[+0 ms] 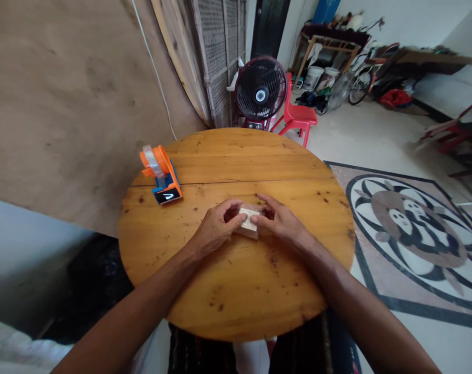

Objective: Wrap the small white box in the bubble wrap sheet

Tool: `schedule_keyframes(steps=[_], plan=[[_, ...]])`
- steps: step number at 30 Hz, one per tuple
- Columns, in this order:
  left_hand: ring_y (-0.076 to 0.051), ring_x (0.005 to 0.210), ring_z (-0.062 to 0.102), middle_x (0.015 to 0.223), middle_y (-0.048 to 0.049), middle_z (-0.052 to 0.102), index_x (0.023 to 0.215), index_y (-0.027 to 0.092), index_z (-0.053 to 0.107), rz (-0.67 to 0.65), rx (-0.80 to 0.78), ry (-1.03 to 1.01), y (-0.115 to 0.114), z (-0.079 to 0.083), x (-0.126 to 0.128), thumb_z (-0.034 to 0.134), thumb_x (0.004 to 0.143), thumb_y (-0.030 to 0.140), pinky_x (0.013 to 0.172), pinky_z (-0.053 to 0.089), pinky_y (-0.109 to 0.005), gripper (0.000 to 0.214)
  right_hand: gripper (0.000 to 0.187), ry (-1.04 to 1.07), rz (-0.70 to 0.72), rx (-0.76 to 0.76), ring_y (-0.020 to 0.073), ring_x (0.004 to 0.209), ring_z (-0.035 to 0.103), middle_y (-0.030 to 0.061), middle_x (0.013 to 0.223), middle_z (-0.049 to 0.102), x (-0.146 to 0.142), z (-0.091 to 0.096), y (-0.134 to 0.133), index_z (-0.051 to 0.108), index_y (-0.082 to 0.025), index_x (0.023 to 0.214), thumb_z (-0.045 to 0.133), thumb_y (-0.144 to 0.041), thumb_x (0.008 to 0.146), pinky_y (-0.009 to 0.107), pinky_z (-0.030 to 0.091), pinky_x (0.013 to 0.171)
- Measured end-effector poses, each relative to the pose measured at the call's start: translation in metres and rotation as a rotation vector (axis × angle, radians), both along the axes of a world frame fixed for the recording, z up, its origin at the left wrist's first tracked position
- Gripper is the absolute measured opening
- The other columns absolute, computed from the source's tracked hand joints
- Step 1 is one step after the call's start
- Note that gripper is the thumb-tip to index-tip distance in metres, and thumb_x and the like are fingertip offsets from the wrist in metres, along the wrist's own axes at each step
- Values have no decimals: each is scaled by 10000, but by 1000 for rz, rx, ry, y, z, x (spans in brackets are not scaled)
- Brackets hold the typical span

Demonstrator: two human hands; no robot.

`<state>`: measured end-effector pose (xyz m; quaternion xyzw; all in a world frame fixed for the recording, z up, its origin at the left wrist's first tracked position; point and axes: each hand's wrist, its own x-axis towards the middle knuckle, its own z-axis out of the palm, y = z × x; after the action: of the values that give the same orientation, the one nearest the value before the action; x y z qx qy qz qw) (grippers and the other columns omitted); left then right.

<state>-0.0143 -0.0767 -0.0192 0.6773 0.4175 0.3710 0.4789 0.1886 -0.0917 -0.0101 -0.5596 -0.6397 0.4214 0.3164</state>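
Observation:
Near the middle of the round wooden table [236,291] is a small pale box-shaped block [250,222], partly covered by my fingers. My left hand [221,220] grips its left side, the thumb lying on the top face. From the right, my right hand [278,218] holds it too, with its thumb on the top and its index finger reaching along the far side. The far edge of the block and several fingertips are hidden. What the block is made of I cannot make out.
An orange and blue tape dispenser [161,174] with clear tape stands at the table's left edge. Behind the table are a fan [260,88] and a red plastic chair [298,113]. A wooden board [83,93] leans along the left. A panda-patterned floor design [418,223] lies at right.

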Motion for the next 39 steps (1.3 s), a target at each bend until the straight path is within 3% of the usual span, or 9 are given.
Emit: schedule_keyframes(steps=[4,9,14,16,19,28,34,39], plan=[[-171,849,616,959,-56,667,1107,156,606,1,-4,25,-1,4,2,595,820,345,775,488,-295,344,582,141,23,-31,248,1011,632,115,1075,681,5,5,2,518,-147,1292,602,-465,811,425,468,935],[-164,850,606,968,-50,656,1123,166,577,3,-20,35,-3,10,3,588,821,328,776,482,-292,343,381,111,9,-19,239,1013,630,95,1103,679,6,15,9,642,-182,1104,604,-426,814,420,462,930],[-140,773,581,868,-12,612,1029,189,541,21,6,4,-4,9,4,584,818,311,706,470,-259,247,345,70,50,20,192,802,636,66,890,698,1,16,27,670,-164,976,680,-401,726,330,495,735],[-129,738,562,817,5,589,966,193,541,11,23,12,-5,9,4,565,832,300,682,456,-244,174,249,30,46,68,148,679,586,24,744,662,-2,16,32,671,-163,830,652,-395,739,281,461,647],[-121,731,550,805,12,582,938,190,553,-1,46,29,-5,11,4,539,850,285,676,445,-235,130,264,24,17,122,107,575,488,-19,608,562,-5,14,35,628,-168,680,598,-408,786,242,397,566],[-125,728,593,840,13,639,998,200,565,-77,33,88,-10,22,4,614,764,207,658,466,-234,239,320,165,-12,94,98,557,454,-25,598,527,-1,13,29,627,-166,662,641,-469,766,236,380,556],[-170,876,638,976,-23,674,1035,213,573,-79,27,68,-12,17,3,667,757,256,802,502,-314,296,277,178,15,97,95,547,460,-26,588,537,-2,19,24,644,-176,668,639,-431,777,230,384,541],[-186,899,648,1000,-42,679,1061,214,587,-90,42,81,-12,13,3,656,782,284,829,510,-350,296,258,140,58,125,119,603,526,-8,631,606,-2,26,16,674,-186,688,612,-409,800,245,430,586]])
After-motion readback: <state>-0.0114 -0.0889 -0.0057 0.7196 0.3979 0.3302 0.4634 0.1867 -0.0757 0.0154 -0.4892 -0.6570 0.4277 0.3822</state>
